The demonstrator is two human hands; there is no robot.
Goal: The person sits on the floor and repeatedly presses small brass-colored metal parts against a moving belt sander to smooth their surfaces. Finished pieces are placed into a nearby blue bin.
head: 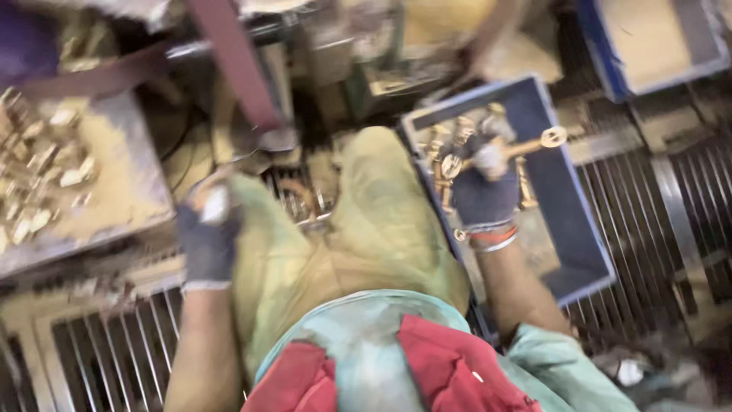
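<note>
My right hand (485, 188), in a dark glove with taped fingertips, grips a brass fitting (509, 149) with a long stem and a round end, held over a blue crate (583, 229) that has several more brass parts in its far corner. My left hand (207, 235), also gloved, rests closed beside my left knee; whether it holds anything is blurred. My yellowish trousers fill the middle of the view.
A dusty metal tray (130, 183) with several brass pieces (34, 164) lies at left. A dark red machine arm (236, 65) slants down ahead. Metal floor grating (656, 214) runs right and lower left. Another blue crate (656, 42) sits at top right.
</note>
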